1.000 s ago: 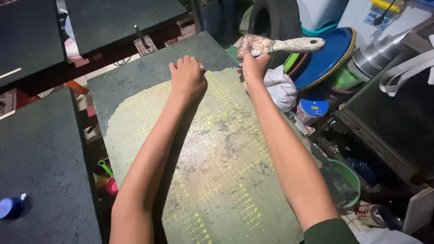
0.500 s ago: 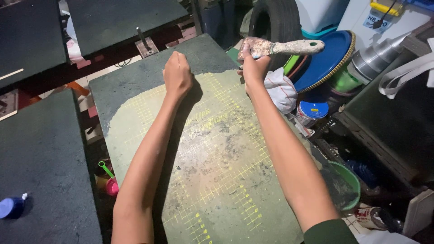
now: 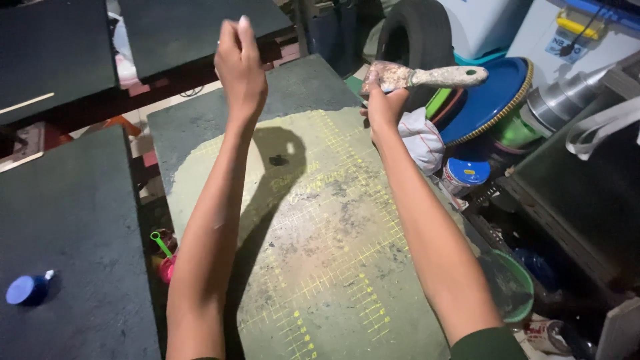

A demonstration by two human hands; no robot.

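Note:
My right hand (image 3: 383, 110) grips a paint-crusted scraper (image 3: 427, 77) by its blade end, its handle pointing right, held above the far right edge of a worn green cutting mat (image 3: 327, 233) with yellow grid lines. My left hand (image 3: 239, 63) is raised above the mat's far left part, fingers pinched together, holding nothing that I can make out. Its shadow falls on the mat, where a small dark speck (image 3: 278, 160) lies. The mat rests on a dark board (image 3: 300, 83).
Dark boards lie at left (image 3: 73, 220) and far left (image 3: 53, 53). A blue bottle cap (image 3: 27, 290) sits on the left board. At right are a white cloth (image 3: 423, 140), a blue round tray (image 3: 490, 100), a blue-lidded tin (image 3: 467, 177), a green bucket (image 3: 513, 287) and a tyre (image 3: 417, 33).
My left hand has lifted off the mat's far edge and now hangs in the air with fingers pinched. My right hand keeps the scraper in about the same place.

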